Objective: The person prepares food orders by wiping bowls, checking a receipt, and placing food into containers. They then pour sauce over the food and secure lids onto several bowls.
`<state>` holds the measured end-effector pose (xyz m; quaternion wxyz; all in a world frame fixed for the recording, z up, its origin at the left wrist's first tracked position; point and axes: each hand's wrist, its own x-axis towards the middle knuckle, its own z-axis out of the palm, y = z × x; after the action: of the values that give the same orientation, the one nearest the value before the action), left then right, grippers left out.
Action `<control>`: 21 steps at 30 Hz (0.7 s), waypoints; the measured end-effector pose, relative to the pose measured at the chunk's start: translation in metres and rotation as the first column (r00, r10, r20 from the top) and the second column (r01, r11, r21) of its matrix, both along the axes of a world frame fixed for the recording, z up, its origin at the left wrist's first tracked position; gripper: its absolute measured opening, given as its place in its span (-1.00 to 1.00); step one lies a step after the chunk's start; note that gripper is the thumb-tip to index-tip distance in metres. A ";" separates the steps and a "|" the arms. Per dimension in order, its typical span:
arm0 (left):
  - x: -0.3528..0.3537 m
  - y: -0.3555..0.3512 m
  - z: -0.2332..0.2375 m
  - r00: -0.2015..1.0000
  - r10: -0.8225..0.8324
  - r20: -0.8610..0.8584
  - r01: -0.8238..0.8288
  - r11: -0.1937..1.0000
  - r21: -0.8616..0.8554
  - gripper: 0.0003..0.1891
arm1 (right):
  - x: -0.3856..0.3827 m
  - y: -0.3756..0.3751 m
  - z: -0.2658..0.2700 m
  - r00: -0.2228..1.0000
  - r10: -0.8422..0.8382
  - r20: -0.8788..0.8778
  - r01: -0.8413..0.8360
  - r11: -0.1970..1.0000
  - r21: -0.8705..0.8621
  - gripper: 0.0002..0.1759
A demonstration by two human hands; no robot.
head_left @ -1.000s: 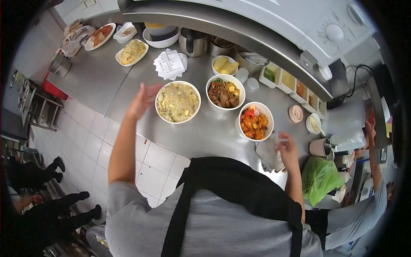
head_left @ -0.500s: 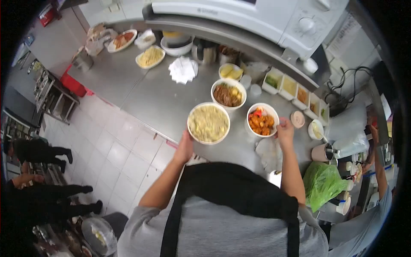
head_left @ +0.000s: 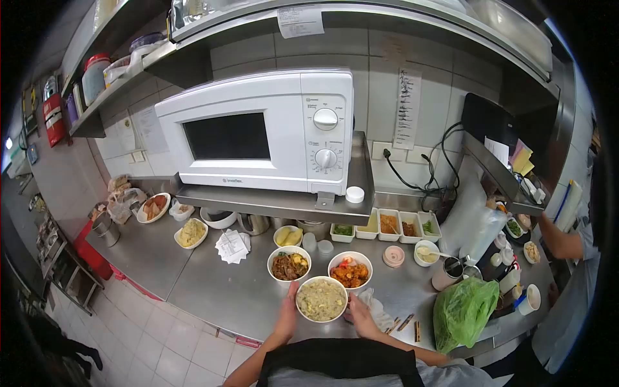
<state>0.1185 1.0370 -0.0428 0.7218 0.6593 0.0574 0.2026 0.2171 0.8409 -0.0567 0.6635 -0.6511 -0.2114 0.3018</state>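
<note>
Between my two hands is a round white bowl (head_left: 321, 299) filled with pale egg fried rice. My left hand (head_left: 288, 314) is closed around its left side. On the opposite side, my right hand (head_left: 359, 314) grips the rim, its fingers partly hidden by the bowl. Just behind stand a bowl of orange-red saucy chunks with red pieces (head_left: 350, 271) and a bowl of brown meat with egg pieces (head_left: 289, 264). Beside my right hand lies a crumpled white cloth (head_left: 376, 309).
A white microwave (head_left: 258, 129) sits on a shelf above the steel counter (head_left: 219, 293). Small tubs of toppings (head_left: 389, 224) line the back. To the right are a green plastic bag (head_left: 465, 313), chopsticks-like packets (head_left: 406, 322) and another person's arm (head_left: 561, 242).
My right hand has left the bowl of saucy chunks and now holds the rice bowl's right side. The rice bowl sits in front of the other two. The camera has tilted up.
</note>
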 end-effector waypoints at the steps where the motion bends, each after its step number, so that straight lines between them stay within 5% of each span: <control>1: 0.006 -0.002 0.000 0.999 0.017 -0.028 -0.014 0.997 0.082 -0.14 | -0.002 0.005 -0.003 1.000 -0.019 -0.004 0.019 1.000 0.019 -0.30; 6: 0.014 -0.032 -0.012 0.972 0.211 0.100 -0.201 0.974 -0.107 -0.19 | 0.005 0.020 -0.042 0.985 -0.038 0.171 0.043 0.999 -0.022 -0.19; 9: 0.008 -0.035 -0.026 0.952 0.295 0.078 -0.279 0.944 -0.176 -0.20 | 0.001 0.029 -0.018 0.962 -0.094 0.255 0.096 0.995 0.006 -0.23; 12: 0.004 -0.021 -0.055 0.943 0.332 0.030 -0.315 0.916 -0.247 -0.17 | 0.014 0.033 -0.033 0.970 -0.026 -0.241 0.103 0.944 0.313 -0.30; 14: 0.002 -0.003 -0.069 0.915 0.397 -0.069 -0.399 0.869 -0.294 -0.17 | 0.022 0.013 -0.023 0.961 -0.037 0.275 0.012 0.995 0.095 -0.38; 16: -0.008 0.024 -0.076 0.843 0.481 -0.239 -0.537 0.780 -0.322 -0.19 | 0.012 -0.012 0.030 0.683 0.013 0.731 0.115 0.985 -0.125 -0.50; 19: -0.044 0.027 -0.071 0.838 0.543 -0.057 -0.546 0.832 -0.103 -0.30 | 0.007 -0.042 0.027 0.197 0.272 0.942 0.440 0.834 -0.333 -0.62; 21: -0.052 0.029 -0.067 0.846 0.529 -0.063 -0.533 0.842 -0.082 -0.32 | 0.027 -0.051 -0.032 0.326 0.178 0.929 0.359 0.885 -0.295 -0.70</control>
<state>0.0664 1.0664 -0.1093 0.6673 0.5857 0.2610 0.3789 0.2444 0.7900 -0.0891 0.2620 -0.8488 -0.4404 -0.1301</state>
